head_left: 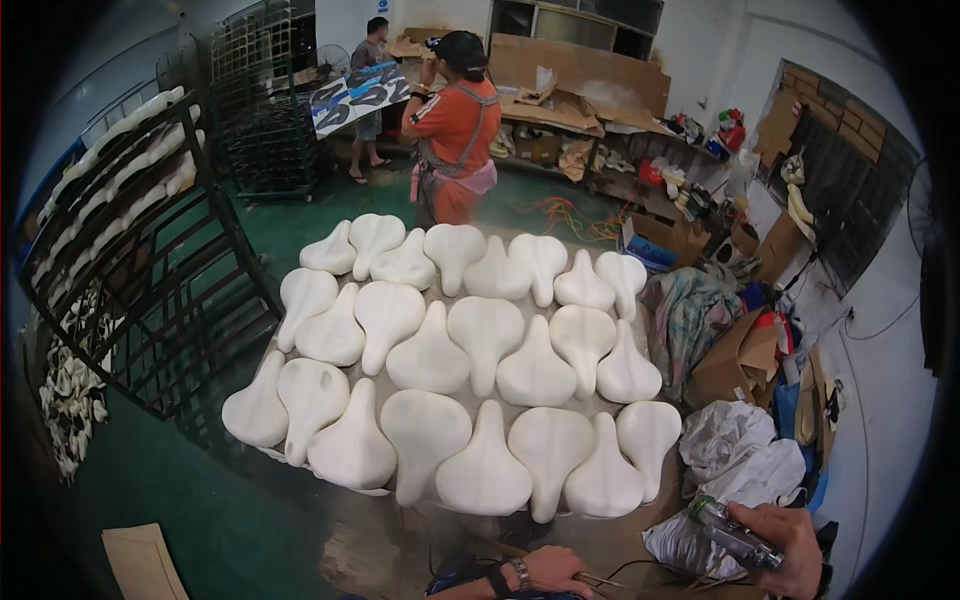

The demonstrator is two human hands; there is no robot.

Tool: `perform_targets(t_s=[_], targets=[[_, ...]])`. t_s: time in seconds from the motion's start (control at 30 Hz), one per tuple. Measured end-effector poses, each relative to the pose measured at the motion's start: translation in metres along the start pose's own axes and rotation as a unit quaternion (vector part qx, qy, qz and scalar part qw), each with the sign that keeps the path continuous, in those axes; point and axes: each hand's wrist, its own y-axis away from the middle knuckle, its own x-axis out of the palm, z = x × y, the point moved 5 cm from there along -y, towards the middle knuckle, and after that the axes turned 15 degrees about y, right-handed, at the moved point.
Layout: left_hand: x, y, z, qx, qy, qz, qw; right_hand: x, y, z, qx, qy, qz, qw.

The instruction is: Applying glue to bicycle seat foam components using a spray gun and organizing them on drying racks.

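Note:
My right hand (785,545), at the lower right, is wrapped round a metal spray gun (735,532) with a green part at its far end. Low in the middle, my left hand (555,570) has a watch and a dark band on its wrist. Its fingers curl round a thin tan hose (600,579), part of which the hand hides. Just beyond both hands stands a table covered with white bicycle saddles (485,465), laid in three rows. Neighbouring saddles mostly point opposite ways, nose toward me or away.
A black rack (190,260) with white saddles on its bars leans at the left. A person in orange (455,130) stands past the table, another person (370,50) farther back. Cardboard boxes (735,365), white sacks (735,445) and cloth crowd the right. Cardboard (145,560) lies lower left.

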Motion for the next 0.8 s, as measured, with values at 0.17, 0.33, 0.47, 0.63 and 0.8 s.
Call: perform_targets(t_s=[0.17, 0.33, 0.47, 0.63, 0.8], targets=[[0.000, 0.019, -0.001, 0.016, -0.010, -0.022, 1.000, 0.003, 0.008, 0.017, -0.004, -0.001, 0.012, 1.000], [0.007, 0.033, 0.010, 0.026, -0.058, -0.027, 0.998, 0.008, 0.015, 0.035, -0.027, 0.015, 0.001, 1.000], [0.010, 0.043, 0.014, 0.052, -0.021, -0.031, 0.998, 0.009, 0.018, 0.047, -0.041, 0.009, -0.002, 0.999], [0.005, 0.060, 0.004, 0.061, -0.016, -0.047, 0.997, 0.016, 0.023, 0.056, -0.022, 0.007, -0.004, 1.000], [0.003, 0.061, 0.006, 0.052, 0.005, -0.030, 0.998, 0.018, 0.025, 0.060, -0.001, 0.021, 0.011, 1.000]])
